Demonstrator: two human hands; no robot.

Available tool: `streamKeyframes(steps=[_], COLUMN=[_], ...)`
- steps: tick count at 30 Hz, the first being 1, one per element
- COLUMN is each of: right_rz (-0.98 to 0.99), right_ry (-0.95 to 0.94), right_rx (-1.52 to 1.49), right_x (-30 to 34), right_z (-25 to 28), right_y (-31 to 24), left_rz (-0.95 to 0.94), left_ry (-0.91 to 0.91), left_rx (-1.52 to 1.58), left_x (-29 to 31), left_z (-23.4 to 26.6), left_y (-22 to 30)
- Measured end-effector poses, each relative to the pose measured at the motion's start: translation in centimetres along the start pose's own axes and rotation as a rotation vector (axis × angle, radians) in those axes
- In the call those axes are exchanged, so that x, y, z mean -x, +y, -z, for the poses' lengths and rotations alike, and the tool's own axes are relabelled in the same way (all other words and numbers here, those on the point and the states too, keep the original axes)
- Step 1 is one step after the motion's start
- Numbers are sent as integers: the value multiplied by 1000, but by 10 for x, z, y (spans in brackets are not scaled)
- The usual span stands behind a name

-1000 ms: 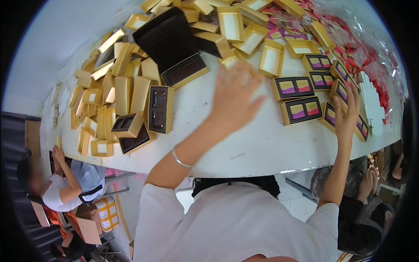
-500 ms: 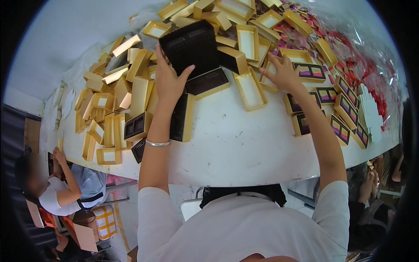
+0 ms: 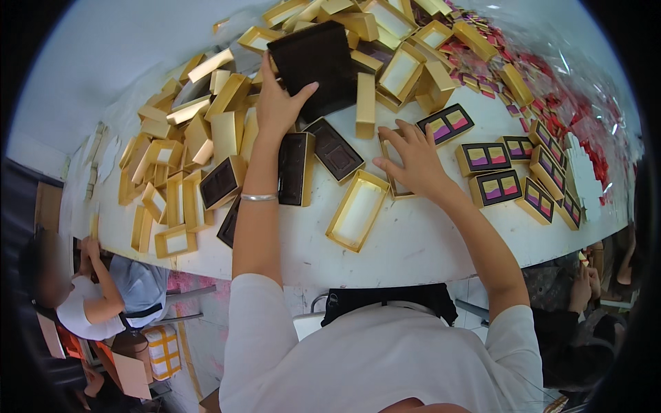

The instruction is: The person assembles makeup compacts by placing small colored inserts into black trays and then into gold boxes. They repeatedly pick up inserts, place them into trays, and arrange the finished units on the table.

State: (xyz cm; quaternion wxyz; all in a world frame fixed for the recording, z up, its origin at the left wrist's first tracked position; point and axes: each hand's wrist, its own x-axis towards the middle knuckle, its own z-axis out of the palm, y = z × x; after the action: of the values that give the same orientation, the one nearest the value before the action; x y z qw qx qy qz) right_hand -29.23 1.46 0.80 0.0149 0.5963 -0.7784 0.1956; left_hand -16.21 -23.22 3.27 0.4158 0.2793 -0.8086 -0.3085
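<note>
My left hand (image 3: 281, 110) grips a stack of black plastic tray inserts (image 3: 313, 65), tilted up above the table. My right hand (image 3: 416, 162) is curled over an open gold box (image 3: 399, 189), thumb on one side and fingers across it, covering much of it. Nearer to me lies another open gold box (image 3: 357, 211) with a white bottom. Between my hands sits a gold box with a dark tray (image 3: 335, 151) fitted in it. A similar box with a black tray (image 3: 295, 168) lies beside my left wrist.
Gold boxes (image 3: 227, 134) are heaped along the left and far side of the white table (image 3: 441, 241). Several boxes with purple, yellow and pink contents (image 3: 497, 187) stand to the right, near red and pink wrapped pieces (image 3: 547, 103) and clear plastic. A person sits at left (image 3: 96, 296).
The right hand has drawn a gold box nearer, and the other open box has shifted toward me and left. The left hand has moved slightly right and farther away with the tray stack.
</note>
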Motion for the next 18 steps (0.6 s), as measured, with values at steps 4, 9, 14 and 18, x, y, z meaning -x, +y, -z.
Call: streamKeyframes(steps=[4, 9, 14, 18], right_rz=[62, 120, 285, 269], right_ry=[214, 225, 77, 61], right_rx=[-180, -178, -148, -32], right_x=[16, 34, 74, 98], right_z=[6, 34, 40, 31], right_y=[-4, 2, 0, 1], left_rz=[-64, -549, -548, -115], left_ry=[41, 138, 43, -45], left_rx=[407, -295, -554, -347], left_x=[-8, -27, -21, -28], left_z=[-7, 13, 20, 18], left_y=[0, 47, 65, 74])
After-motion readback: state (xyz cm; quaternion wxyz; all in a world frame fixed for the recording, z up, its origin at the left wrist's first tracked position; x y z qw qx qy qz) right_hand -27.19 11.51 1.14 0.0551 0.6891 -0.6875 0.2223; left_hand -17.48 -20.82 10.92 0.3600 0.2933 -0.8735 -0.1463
